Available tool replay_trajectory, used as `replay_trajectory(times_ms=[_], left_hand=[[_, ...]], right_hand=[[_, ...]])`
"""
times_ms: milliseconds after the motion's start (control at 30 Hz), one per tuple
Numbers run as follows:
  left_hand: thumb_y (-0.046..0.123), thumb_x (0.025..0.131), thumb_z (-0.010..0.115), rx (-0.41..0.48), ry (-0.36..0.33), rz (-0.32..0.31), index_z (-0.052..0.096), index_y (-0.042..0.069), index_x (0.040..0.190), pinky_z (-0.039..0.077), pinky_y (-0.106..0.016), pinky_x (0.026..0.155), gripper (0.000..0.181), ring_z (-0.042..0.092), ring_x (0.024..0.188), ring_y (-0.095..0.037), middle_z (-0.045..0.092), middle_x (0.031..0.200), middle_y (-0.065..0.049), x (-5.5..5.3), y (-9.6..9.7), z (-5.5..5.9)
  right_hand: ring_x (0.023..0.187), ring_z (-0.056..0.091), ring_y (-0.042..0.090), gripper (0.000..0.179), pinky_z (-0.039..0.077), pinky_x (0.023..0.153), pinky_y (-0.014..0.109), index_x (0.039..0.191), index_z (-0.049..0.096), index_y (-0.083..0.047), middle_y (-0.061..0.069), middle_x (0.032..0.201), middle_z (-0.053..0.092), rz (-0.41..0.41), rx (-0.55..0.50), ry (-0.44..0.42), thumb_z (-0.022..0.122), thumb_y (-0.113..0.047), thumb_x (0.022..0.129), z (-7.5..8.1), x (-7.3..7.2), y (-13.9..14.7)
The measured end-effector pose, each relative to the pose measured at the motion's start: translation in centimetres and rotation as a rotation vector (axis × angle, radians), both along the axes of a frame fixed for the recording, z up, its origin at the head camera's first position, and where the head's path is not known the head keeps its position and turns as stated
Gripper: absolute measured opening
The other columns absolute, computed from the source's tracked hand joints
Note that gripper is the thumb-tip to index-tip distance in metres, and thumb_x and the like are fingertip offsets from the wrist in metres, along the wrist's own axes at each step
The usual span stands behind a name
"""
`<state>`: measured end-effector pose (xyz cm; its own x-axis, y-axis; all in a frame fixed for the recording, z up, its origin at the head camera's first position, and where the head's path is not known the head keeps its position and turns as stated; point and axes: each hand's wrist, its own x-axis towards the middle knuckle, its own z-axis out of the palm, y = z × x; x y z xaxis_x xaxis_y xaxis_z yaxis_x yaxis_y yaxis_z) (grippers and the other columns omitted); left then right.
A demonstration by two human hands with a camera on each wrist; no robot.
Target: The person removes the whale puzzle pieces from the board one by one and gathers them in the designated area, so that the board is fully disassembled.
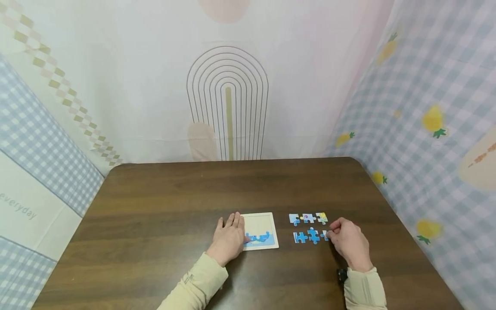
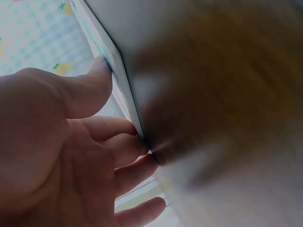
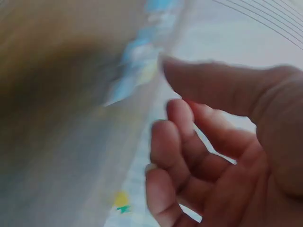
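Observation:
My left hand [image 1: 228, 239] rests at the left edge of a white-rimmed puzzle tray [image 1: 274, 228], fingers extended. In the left wrist view, its thumb lies over the rim and the fingertips touch the edge. Blue puzzle pieces [image 1: 258, 238] fill the tray's lower part; the upper part shows the pale base. My right hand [image 1: 350, 243] is at the right end of the lower row of loose pieces, fingertips right beside a blue-and-white puzzle piece [image 1: 324, 235]. In the right wrist view, its thumb and loosely bent fingers stand apart, with nothing visible between them.
Beside the tray lie a blue piece [image 1: 300, 237] and another blue piece [image 1: 313, 235]. Behind them is a row with a light-blue piece [image 1: 294, 219], a swirl-patterned piece [image 1: 308, 218] and a yellow-marked piece [image 1: 321, 218]. Patterned cloth [image 1: 155, 86] surrounds the brown wooden table [image 1: 162, 193].

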<state>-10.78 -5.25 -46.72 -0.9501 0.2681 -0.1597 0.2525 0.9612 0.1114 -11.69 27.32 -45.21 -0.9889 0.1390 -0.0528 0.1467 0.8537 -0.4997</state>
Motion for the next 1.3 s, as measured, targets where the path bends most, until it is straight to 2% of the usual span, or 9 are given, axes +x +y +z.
replay_trajectory(times_ms=[100, 200, 300, 467, 667, 800, 933, 1067, 1300], left_hand=[[0.039, 0.098, 0.053, 0.036, -0.002, -0.003, 0.039, 0.0, 0.147, 0.025, -0.054, 0.111, 0.065, 0.031, 0.142, -0.03, 0.036, 0.153, -0.016, 0.1, -0.2, -0.1], [0.041, 0.098, 0.052, 0.07, -0.011, -0.004, 0.037, -0.002, 0.147, 0.026, -0.056, 0.111, 0.067, 0.031, 0.142, -0.031, 0.035, 0.153, -0.017, 0.1, -0.3, -0.2], [0.052, 0.094, 0.055, 0.111, -0.035, -0.005, 0.036, -0.004, 0.147, 0.026, -0.056, 0.11, 0.079, 0.031, 0.141, -0.033, 0.034, 0.153, -0.019, 0.0, -0.4, -0.1], [0.061, 0.077, 0.071, 0.167, -0.088, -0.011, 0.035, -0.004, 0.147, 0.025, -0.057, 0.11, 0.102, 0.03, 0.142, -0.032, 0.032, 0.153, -0.021, -0.2, -0.6, 0.0], [0.059, 0.07, 0.078, 0.104, -0.062, 0.003, 0.042, -0.002, 0.145, 0.028, -0.057, 0.109, 0.103, 0.034, 0.14, -0.03, 0.037, 0.152, -0.018, -0.2, -0.4, 0.0], [0.061, 0.068, 0.078, 0.054, -0.044, 0.024, 0.045, 0.0, 0.144, 0.027, -0.056, 0.109, 0.102, 0.036, 0.14, -0.029, 0.039, 0.151, -0.016, -0.1, -0.2, 0.3], [0.06, 0.068, 0.079, 0.037, -0.047, 0.035, 0.045, 0.001, 0.144, 0.026, -0.056, 0.11, 0.102, 0.035, 0.14, -0.028, 0.038, 0.152, -0.015, 0.0, 0.0, 0.5], [0.06, 0.068, 0.079, 0.035, -0.045, 0.046, 0.044, 0.0, 0.144, 0.026, -0.056, 0.11, 0.103, 0.036, 0.14, -0.028, 0.039, 0.151, -0.016, 0.1, 0.2, 0.6], [0.06, 0.068, 0.078, 0.042, -0.066, 0.042, 0.041, -0.001, 0.145, 0.027, -0.054, 0.11, 0.105, 0.034, 0.141, -0.029, 0.037, 0.152, -0.017, 0.0, 0.0, 0.6]], right_hand=[[0.066, 0.059, 0.017, 0.015, 0.044, 0.056, 0.037, 0.097, 0.066, -0.007, 0.003, 0.083, 0.065, -0.037, -0.044, 0.105, 0.067, -0.022, 0.091, 1.1, 0.5, -1.4], [0.064, 0.057, 0.016, 0.016, 0.043, 0.055, 0.035, 0.098, 0.067, -0.009, 0.002, 0.082, 0.065, -0.028, -0.069, 0.171, 0.065, -0.024, 0.092, 1.9, 0.8, -3.6], [0.063, 0.055, 0.012, 0.014, 0.043, 0.056, 0.033, 0.096, 0.068, -0.013, -0.003, 0.078, 0.063, 0.057, -0.075, 0.174, 0.068, -0.026, 0.09, 1.8, 1.0, -6.7], [0.059, 0.049, 0.008, 0.013, 0.04, 0.052, 0.029, 0.092, 0.067, -0.015, -0.008, 0.071, 0.055, 0.223, -0.066, 0.138, 0.072, -0.026, 0.088, 0.3, 1.4, -11.8], [0.056, 0.049, 0.008, 0.01, 0.04, 0.049, 0.028, 0.089, 0.068, -0.012, -0.007, 0.07, 0.054, 0.35, 0.014, 0.214, 0.074, -0.019, 0.085, -0.4, 1.7, -15.5], [0.06, 0.054, 0.011, 0.006, 0.045, 0.053, 0.03, 0.088, 0.071, -0.012, -0.005, 0.074, 0.055, 0.435, 0.084, 0.247, 0.074, -0.011, 0.082, -1.1, 1.8, -16.9], [0.064, 0.055, 0.015, 0.009, 0.047, 0.055, 0.033, 0.088, 0.073, -0.01, -0.002, 0.076, 0.055, 0.486, 0.108, 0.21, 0.076, -0.008, 0.079, -1.6, 2.2, -17.6], [0.067, 0.056, 0.017, 0.012, 0.048, 0.056, 0.034, 0.089, 0.073, -0.009, -0.001, 0.077, 0.054, 0.504, 0.104, 0.198, 0.077, -0.006, 0.078, -1.9, 2.4, -17.9], [0.068, 0.057, 0.019, 0.011, 0.048, 0.056, 0.034, 0.084, 0.071, -0.01, -0.001, 0.076, 0.053, 0.507, 0.115, 0.252, 0.077, -0.005, 0.076, -2.3, 2.7, -18.1]])
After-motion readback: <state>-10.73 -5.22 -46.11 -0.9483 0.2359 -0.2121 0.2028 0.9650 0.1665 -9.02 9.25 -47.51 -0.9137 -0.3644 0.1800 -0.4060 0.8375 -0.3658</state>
